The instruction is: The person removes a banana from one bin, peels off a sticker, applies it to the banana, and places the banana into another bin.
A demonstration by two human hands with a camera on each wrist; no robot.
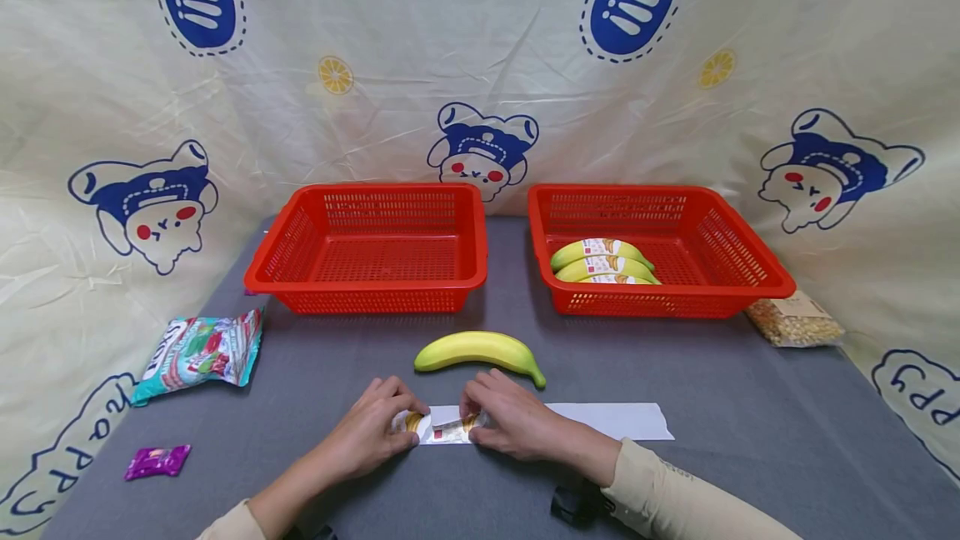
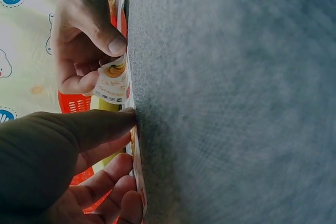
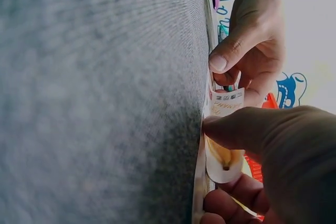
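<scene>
A banana-print sticker (image 1: 452, 432) stands partly lifted off a white backing strip (image 1: 615, 420) lying on the table. My right hand (image 1: 517, 423) pinches one end of this sticker between thumb and fingers; the left wrist view shows the raised sticker (image 2: 111, 83) curling away from the strip. At the strip's left end, my left hand (image 1: 378, 427) grips its edges with thumb and fingertips. Just beyond both hands lies a single yellow banana (image 1: 480, 350) without a sticker. In the right wrist view, the sticker (image 3: 226, 153) is partly covered by my right thumb.
Two red baskets (image 1: 367, 283) stand at the back; the right basket (image 1: 675, 290) holds several bananas (image 1: 603, 261) with stickers. A teal snack bag (image 1: 202, 352) and a small purple packet (image 1: 157, 462) lie at left. A bag of yellowish grains (image 1: 797, 322) sits by the right basket.
</scene>
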